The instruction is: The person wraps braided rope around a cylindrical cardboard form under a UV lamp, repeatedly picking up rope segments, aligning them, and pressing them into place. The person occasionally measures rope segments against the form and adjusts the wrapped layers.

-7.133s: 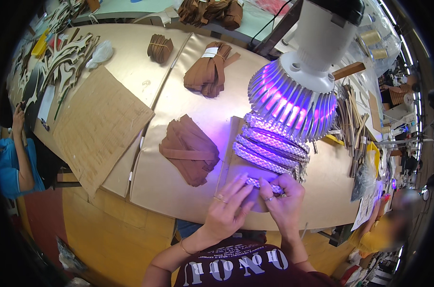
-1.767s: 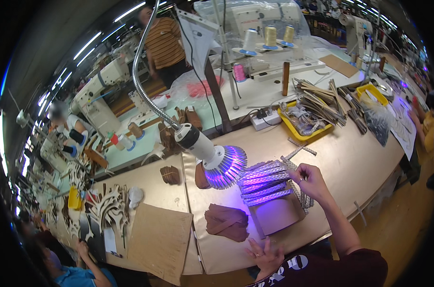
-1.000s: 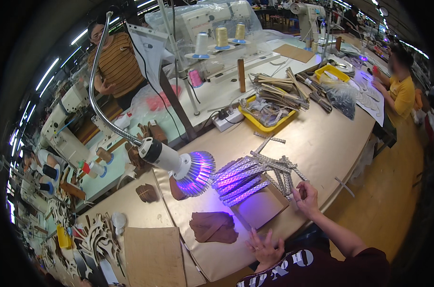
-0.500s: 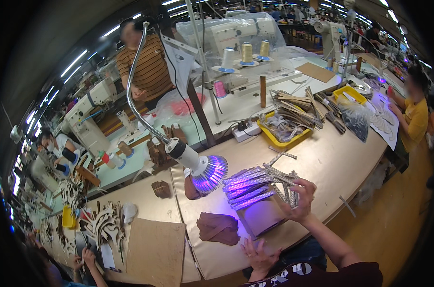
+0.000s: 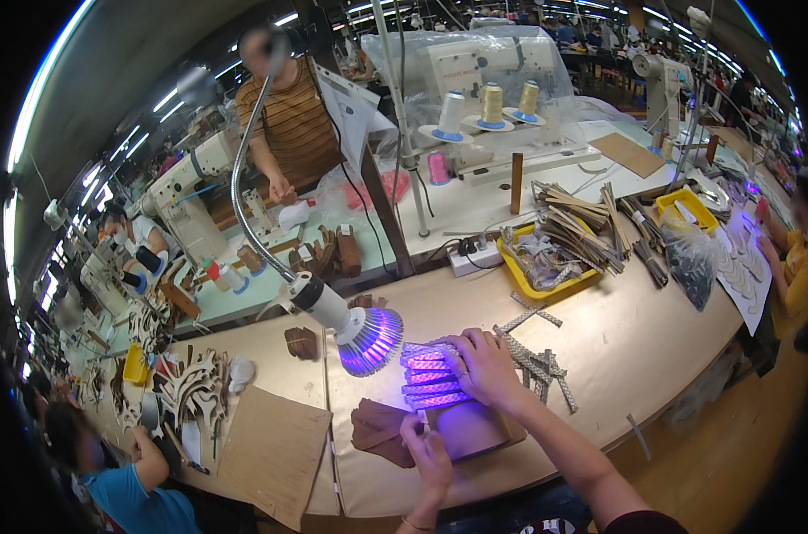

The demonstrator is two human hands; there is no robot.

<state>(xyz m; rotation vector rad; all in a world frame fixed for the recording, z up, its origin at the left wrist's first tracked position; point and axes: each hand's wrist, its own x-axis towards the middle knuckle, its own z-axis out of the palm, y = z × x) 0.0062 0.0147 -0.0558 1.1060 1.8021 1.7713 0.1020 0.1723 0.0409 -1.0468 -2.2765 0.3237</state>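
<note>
Several grey braided strips lie side by side across a brown cardboard block, lit purple by the lamp on a flexible metal neck. Over the strips' right ends, my right hand bends its fingers down against a braided strip. My left hand is at the block's near left corner, thumb and fingers closed together; a small pale bit shows at the fingertips, too small to name. Beside it on the left lies a stack of brown flat pieces. Loose braided strips lie to the right of the block.
A yellow tray of wrapped bits and thin strips stands behind, next to a white power strip. On the left are a brown board and pale cut pieces. Co-workers sit at both sides; another person stands across the table.
My right hand has moved left from the loose strips onto the strips on the block. My left hand has risen from the table edge to the block's corner, its fingers now closed.
</note>
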